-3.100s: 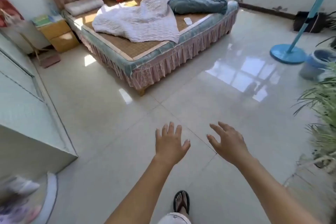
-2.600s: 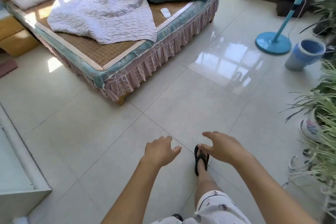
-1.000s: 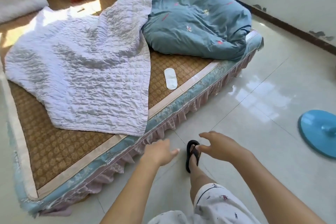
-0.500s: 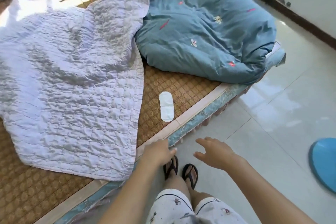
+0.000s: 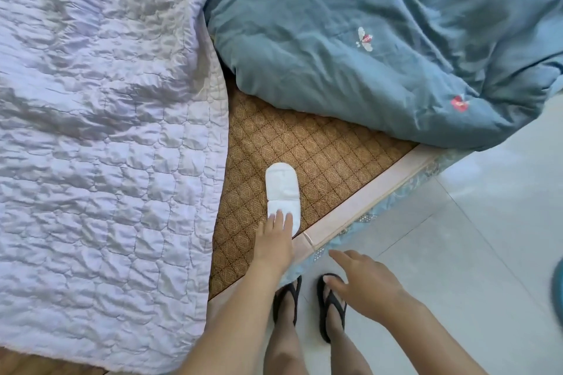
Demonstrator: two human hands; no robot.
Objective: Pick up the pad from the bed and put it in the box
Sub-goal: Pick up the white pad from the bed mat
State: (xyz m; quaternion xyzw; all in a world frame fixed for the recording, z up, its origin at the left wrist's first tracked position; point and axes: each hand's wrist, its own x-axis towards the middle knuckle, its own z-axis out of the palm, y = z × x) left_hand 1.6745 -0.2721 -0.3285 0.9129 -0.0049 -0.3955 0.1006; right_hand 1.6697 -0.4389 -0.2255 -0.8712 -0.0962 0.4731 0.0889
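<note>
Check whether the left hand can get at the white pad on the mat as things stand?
Probably yes: the left hand already has fingertips on the pad's near end, and nothing covers it.

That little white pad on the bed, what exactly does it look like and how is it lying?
The pad is a small, white, elongated piece with rounded ends, soft and papery-looking, with a crease across its middle. It lies flat on the woven brown mat, near the bed's edge, in the gap between the lilac quilt and the blue duvet, touching neither. The left hand has its fingertips on the near end; it is not lifted yet.
</note>
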